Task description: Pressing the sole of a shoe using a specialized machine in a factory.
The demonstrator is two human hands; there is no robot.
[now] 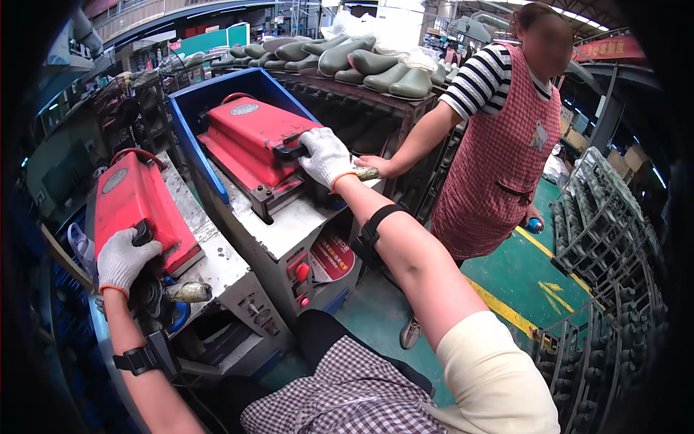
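**Two gloved hands on two red presses**

Both hands grip black handles: the left hand [124,258] is closed on the near-left red press lid [137,206], the right hand [325,156] on the farther red press lid [253,137]. Each press sits on a grey machine surface [271,224]. A co-worker in a checked apron [499,159] stands right, apparently touching the far edge.

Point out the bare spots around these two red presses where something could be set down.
Bare metal shows between the left press lid and the right press lid, and on the ledge under the right hand. It is crowded around the left hand.
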